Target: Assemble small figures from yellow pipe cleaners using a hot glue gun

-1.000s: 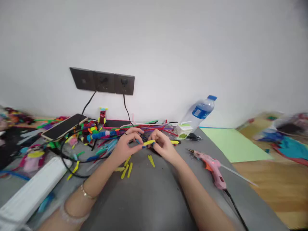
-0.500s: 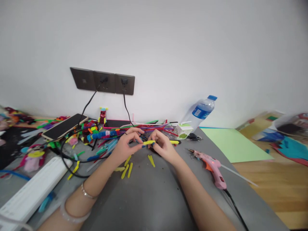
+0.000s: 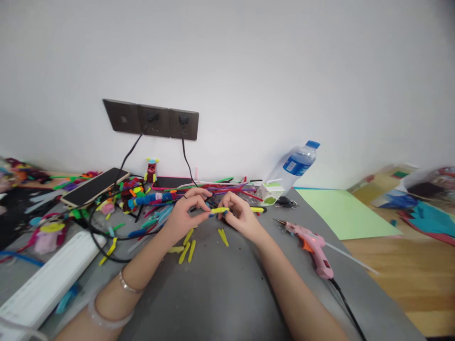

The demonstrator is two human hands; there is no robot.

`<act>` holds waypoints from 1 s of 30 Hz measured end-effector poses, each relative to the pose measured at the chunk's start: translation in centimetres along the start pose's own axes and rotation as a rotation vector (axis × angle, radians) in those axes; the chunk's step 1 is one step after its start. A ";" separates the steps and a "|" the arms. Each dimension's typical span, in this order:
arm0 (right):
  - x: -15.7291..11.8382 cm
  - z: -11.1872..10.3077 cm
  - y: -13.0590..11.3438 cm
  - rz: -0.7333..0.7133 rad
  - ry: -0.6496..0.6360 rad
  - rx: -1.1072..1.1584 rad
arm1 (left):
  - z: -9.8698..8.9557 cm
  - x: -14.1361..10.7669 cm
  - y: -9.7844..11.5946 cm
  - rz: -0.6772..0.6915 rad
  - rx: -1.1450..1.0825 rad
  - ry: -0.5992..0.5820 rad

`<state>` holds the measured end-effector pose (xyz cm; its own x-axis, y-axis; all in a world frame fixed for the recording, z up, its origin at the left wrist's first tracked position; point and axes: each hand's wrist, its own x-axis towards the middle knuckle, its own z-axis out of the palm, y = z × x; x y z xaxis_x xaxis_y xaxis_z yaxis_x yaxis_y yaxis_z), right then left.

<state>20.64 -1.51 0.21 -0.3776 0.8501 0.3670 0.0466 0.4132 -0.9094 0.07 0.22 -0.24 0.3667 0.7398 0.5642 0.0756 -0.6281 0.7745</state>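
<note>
Between my two hands is a short yellow piece of pipe cleaner (image 3: 219, 210), held level above the grey table. My left hand (image 3: 187, 213) pinches its left end with thumb and fingers, and my right hand (image 3: 239, 214) pinches the right end. Dark blue shows at the fingertips, perhaps painted nails. Below the left hand lie several cut yellow pipe cleaner pieces (image 3: 182, 253). Another small yellow pair (image 3: 223, 237) rests under the right hand.
A pink glue gun (image 3: 313, 244) lies at right, its cord running toward me. Behind stand a tilted water bottle (image 3: 301, 161) and a small drink carton (image 3: 270, 192). At left are a phone (image 3: 95, 187), a white power strip (image 3: 53, 284), black cables and colourful pipe cleaner figures.
Almost nothing differs. Both hands keep the same pinch on the yellow piece, and the whole view has shifted very slightly.
</note>
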 end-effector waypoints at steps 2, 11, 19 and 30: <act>0.0 0.0 0.0 0.004 -0.005 -0.006 | 0.0 0.0 0.0 0.009 0.001 0.007; 0.0 -0.1 0.1 0.013 -0.010 -0.013 | -0.1 0.2 0.3 -0.001 0.017 0.027; 0.3 -0.6 0.3 -0.047 0.104 -0.044 | -0.4 0.4 0.3 -0.051 0.047 0.094; 0.4 -0.8 0.2 -0.096 0.124 -0.129 | -0.3 0.4 0.3 -0.018 0.073 0.074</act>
<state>21.26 -0.79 0.37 -0.2692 0.8351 0.4797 0.1366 0.5262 -0.8393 -0.01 0.36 0.29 0.2953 0.7651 0.5722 0.1497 -0.6286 0.7632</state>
